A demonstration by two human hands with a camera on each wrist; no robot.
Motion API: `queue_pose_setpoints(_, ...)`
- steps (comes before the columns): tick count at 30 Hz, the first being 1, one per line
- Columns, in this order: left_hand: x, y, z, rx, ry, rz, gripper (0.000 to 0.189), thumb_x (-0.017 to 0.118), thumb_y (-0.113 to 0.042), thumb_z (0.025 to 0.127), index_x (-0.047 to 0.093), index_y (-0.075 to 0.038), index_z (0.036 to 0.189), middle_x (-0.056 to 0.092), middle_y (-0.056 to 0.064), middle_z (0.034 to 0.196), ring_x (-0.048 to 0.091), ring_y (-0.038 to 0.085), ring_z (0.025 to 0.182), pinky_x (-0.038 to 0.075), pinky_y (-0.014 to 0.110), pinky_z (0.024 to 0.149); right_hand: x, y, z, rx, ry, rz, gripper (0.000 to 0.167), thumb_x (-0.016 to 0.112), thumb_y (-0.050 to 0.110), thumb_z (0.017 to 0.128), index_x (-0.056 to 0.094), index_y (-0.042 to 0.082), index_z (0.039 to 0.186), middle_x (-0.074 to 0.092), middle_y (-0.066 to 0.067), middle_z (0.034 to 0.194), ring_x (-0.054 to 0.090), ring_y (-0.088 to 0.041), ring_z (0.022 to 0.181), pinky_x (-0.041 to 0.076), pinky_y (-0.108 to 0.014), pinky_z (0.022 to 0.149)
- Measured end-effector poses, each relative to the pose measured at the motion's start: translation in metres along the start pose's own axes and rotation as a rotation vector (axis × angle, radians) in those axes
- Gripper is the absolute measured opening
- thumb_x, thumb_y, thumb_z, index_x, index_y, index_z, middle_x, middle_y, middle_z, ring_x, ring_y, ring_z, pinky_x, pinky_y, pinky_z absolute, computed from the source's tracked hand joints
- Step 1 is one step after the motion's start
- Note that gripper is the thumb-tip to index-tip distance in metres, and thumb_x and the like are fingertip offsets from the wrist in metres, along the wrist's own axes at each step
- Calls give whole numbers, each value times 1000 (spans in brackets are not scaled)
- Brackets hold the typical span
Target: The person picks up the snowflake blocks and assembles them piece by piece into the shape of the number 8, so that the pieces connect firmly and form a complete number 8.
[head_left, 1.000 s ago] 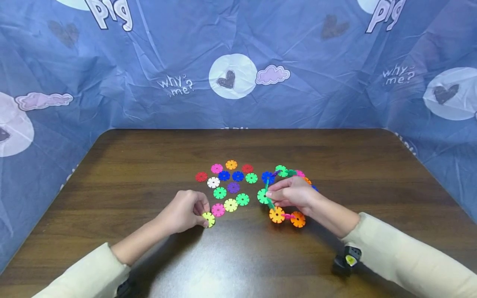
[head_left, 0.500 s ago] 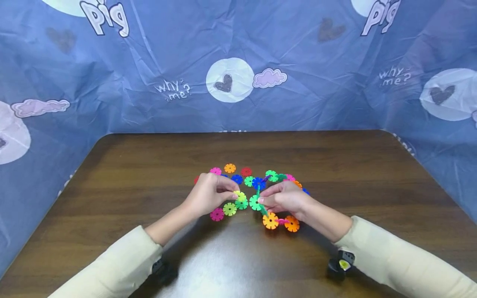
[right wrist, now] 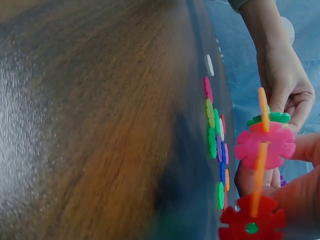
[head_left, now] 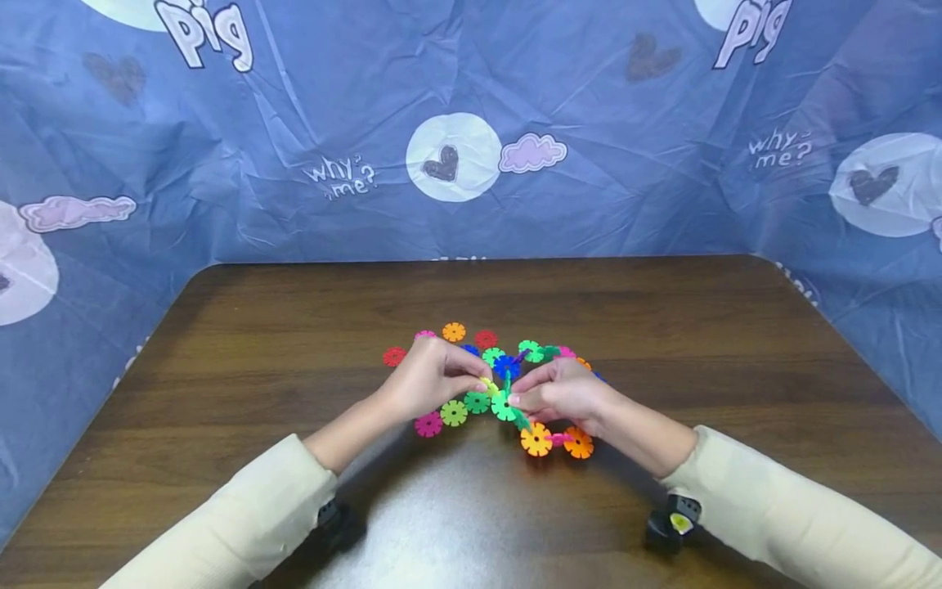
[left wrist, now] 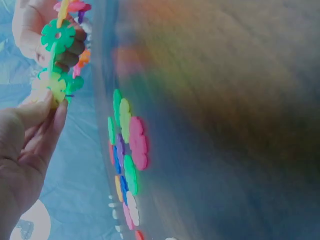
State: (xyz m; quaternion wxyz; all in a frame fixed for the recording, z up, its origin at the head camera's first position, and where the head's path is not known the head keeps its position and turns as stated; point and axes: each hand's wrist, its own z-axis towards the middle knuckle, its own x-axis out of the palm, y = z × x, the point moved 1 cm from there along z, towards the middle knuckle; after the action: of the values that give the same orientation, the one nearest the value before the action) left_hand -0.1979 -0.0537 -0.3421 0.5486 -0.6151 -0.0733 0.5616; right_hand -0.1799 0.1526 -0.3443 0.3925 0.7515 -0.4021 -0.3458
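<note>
Thumb and fingertips of the left hand [head_left: 434,376] were pinched together on a small yellow disc [left wrist: 55,90], with no more gap than the disc filled. It was thin and round with a notched, flower-like rim, so no real long axis; from the head view it sat tilted, a sliver slanting from about 10 toward 4 o'clock. It was right up at the 11 o'clock side of a bright green disc [head_left: 503,406], but I couldn't tell if they'd slotted together. The right hand [head_left: 562,394] had its thumb and fingers closed in a pinch at that green disc's 3 o'clock side, holding a colourful chain of the same notched discs, face-on ones alternating with edge-on ones. The chain bent around rather than running straight: from a blue disc [head_left: 506,366] at 12 it headed to 5 o'clock, down to an orange disc [head_left: 536,439], then turned toward 3; up top it curved off toward 2, partly hidden by the hand. Further out, loose discs like a pink one [head_left: 428,424] and a red one [head_left: 394,357] lay flat on the brown table [head_left: 662,311], roughly 8 to 12 o'clock from the green disc.
</note>
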Motion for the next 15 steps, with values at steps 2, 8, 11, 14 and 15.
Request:
queue_pose_setpoints(2,1,1,1,17,27,-8,14,75,-9,80,76,-3,93,77,11,88,74,16,77,57,17,64,1,0,-1,-1,-5,-3,35,65,9,89,60,-12,116,69,-2,85,64,-9,71,60,-26,77)
queue_pose_setpoints(8,4,3,1,91,36,-26,14,75,-8,80,77,-1,92,76,12,89,74,17,82,60,22,68,4,-2,-4,14,-12,29,33,64,7,89,59,-13,115,67,0,82,62,-10,72,59,-26,77)
queue_pose_setpoints(11,6,3,3,114,25,-24,14,76,-8,79,77,-1,92,76,12,89,74,18,84,60,23,71,3,-2,-5,9,-8,30,33,64,7,89,59,-13,114,66,-1,83,62,-9,73,59,-26,77)
queue_pose_setpoints(14,8,4,5,73,-5,-37,16,77,-10,78,77,-2,93,77,11,89,74,17,84,59,20,72,-1,-3,-5,2,-15,35,33,64,7,89,58,-14,115,67,0,81,63,-9,72,59,-25,77)
queue_pose_setpoints(15,10,4,6,52,-18,-44,17,78,-10,78,76,-2,93,77,11,90,74,17,84,59,20,72,-3,-3,-6,-4,-17,34,34,64,7,89,58,-14,115,67,1,81,63,-9,72,59,-25,77)
